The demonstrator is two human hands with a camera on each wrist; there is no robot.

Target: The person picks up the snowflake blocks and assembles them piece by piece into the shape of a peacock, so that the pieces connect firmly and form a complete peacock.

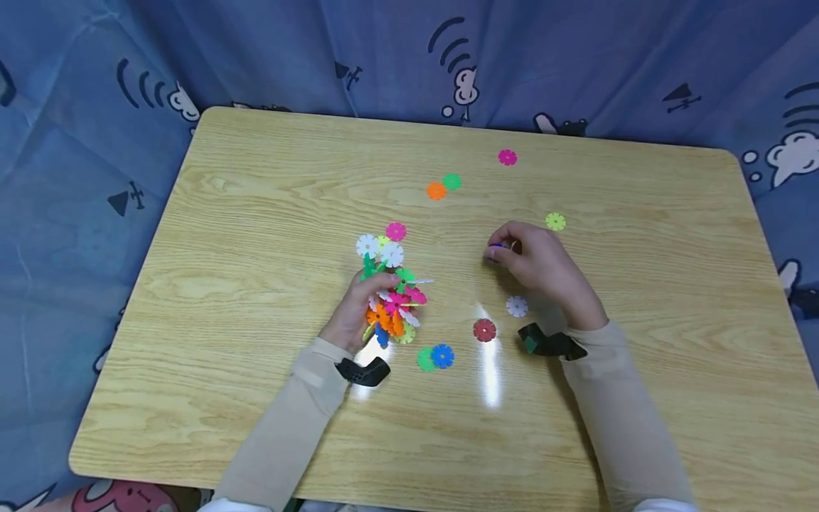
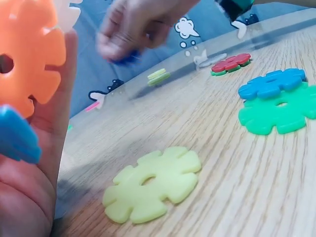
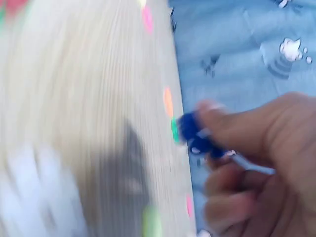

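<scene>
In the head view my left hand (image 1: 350, 311) grips a cluster of interlocked plastic flower discs (image 1: 397, 304) in pink, green, orange, white and blue. The left wrist view shows an orange disc (image 2: 32, 59) of this cluster close up against the palm. My right hand (image 1: 540, 263) pinches a dark blue flower disc (image 3: 193, 136) between thumb and fingers, raised over the table to the right of the cluster. Part of that disc is hidden by the fingers. A pale yellow disc (image 2: 152, 185) lies flat on the table beside my left hand.
Loose discs lie on the wooden table (image 1: 256, 412): a white one (image 1: 517, 306), a red one (image 1: 484, 330), a blue one (image 1: 443, 356) overlapping a green one (image 1: 425, 359). Farther back are orange (image 1: 436, 190), green (image 1: 452, 181), pink (image 1: 507, 157) and yellow (image 1: 555, 221) discs.
</scene>
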